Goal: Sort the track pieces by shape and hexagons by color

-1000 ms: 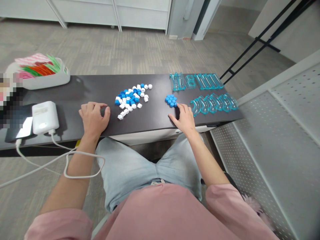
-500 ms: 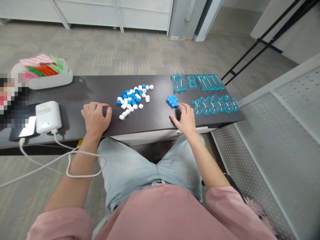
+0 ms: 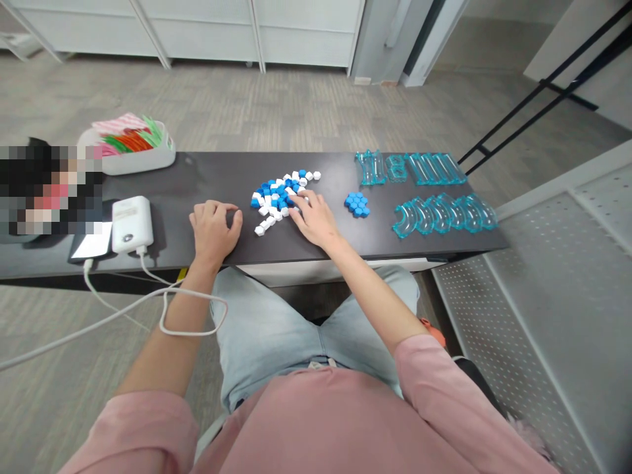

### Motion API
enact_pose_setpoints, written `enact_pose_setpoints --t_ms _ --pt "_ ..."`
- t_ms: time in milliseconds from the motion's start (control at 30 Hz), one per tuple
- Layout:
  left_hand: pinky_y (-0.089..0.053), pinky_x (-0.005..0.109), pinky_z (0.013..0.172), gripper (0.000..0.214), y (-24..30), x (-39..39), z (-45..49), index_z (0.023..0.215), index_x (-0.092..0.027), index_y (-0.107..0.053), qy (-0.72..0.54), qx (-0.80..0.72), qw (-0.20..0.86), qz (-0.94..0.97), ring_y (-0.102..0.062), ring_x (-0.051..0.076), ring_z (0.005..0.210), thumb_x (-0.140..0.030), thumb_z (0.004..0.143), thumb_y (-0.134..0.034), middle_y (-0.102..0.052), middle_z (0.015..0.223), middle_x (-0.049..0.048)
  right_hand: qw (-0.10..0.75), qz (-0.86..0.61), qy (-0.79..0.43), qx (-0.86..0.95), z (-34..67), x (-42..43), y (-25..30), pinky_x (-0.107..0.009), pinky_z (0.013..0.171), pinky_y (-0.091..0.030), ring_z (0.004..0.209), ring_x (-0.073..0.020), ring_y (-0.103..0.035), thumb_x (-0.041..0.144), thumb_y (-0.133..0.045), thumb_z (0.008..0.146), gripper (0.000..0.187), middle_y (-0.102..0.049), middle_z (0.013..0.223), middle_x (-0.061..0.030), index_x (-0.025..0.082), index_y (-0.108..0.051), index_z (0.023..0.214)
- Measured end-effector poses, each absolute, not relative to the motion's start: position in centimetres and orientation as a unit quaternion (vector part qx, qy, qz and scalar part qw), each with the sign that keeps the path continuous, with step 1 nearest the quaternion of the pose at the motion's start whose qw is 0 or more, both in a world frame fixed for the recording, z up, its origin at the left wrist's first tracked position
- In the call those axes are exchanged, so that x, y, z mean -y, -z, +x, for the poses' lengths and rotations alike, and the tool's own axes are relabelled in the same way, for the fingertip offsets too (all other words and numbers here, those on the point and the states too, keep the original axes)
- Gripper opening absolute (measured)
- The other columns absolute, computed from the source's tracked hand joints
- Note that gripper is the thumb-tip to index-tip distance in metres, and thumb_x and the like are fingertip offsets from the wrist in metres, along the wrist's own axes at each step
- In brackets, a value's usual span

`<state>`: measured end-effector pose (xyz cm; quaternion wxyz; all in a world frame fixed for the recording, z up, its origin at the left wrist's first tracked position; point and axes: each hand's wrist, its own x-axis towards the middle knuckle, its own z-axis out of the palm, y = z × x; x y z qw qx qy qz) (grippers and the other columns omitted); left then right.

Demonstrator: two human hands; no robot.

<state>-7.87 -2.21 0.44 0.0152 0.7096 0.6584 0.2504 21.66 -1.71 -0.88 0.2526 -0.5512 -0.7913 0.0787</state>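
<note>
One camera, worn on the head, looks forward and down from above and behind the left hand (image 3: 213, 234) and right hand (image 3: 316, 219), far enough off to frame the tabletop (image 3: 212, 176) around them, the jeans (image 3: 274, 322) nearer than them and the floor (image 3: 306, 115) and cabinets (image 3: 306, 46) beyond

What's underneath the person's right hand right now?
The right hand is over the right edge of the pile of blue and white pieces on the dark table. Whatever lies directly beneath it is covered, so I can't tell whether pieces are there.
</note>
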Motion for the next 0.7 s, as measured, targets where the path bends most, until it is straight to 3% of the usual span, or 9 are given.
enact_pose_setpoints --t_ms 233,433,700 --pt "-0.043 0.065 0.124 0.034 -0.7 2.3 -7.7 0.125 -0.023 -0.08 -0.248 -0.659 0.024 0.71 -0.059 0.049 0.143 -0.044 0.113 -0.056 -0.074 0.139 0.0237 0.248 -0.558 -0.061 0.789 22.3 1.5 2.0 -0.061 0.121 -0.058 0.137 -0.041 -0.063 0.054 -0.047 0.13 0.054 -0.069 0.168 -0.0189 0.023 -0.077 0.163" --pt "-0.041 0.066 0.127 0.032 -1.1 2.6 -7.4 0.127 -0.025 -0.079 -0.254 -0.664 0.045 0.702 -0.057 0.051 0.147 -0.046 0.109 -0.065 -0.072 0.141 0.0233 0.268 -0.592 -0.045 0.759 25.3 4.1 2.1 -0.059 0.121 -0.056 0.132 -0.0396 -0.065 0.034 -0.044 0.128 0.043 -0.075 0.155 -0.019 0.023 -0.08 0.149" --pt "-0.043 0.066 0.124 0.039 -1.0 2.6 -7.7 0.133 -0.022 -0.078 -0.25 -0.656 0.025 0.712 -0.058 0.052 0.145 -0.047 0.109 -0.061 -0.074 0.143 0.0251 0.304 -0.59 -0.051 0.747 27.9 5.3 2.2 -0.059 0.122 -0.056 0.131 -0.0405 -0.067 0.027 -0.064 0.116 0.031 -0.078 0.147 -0.0188 0.022 -0.079 0.142"
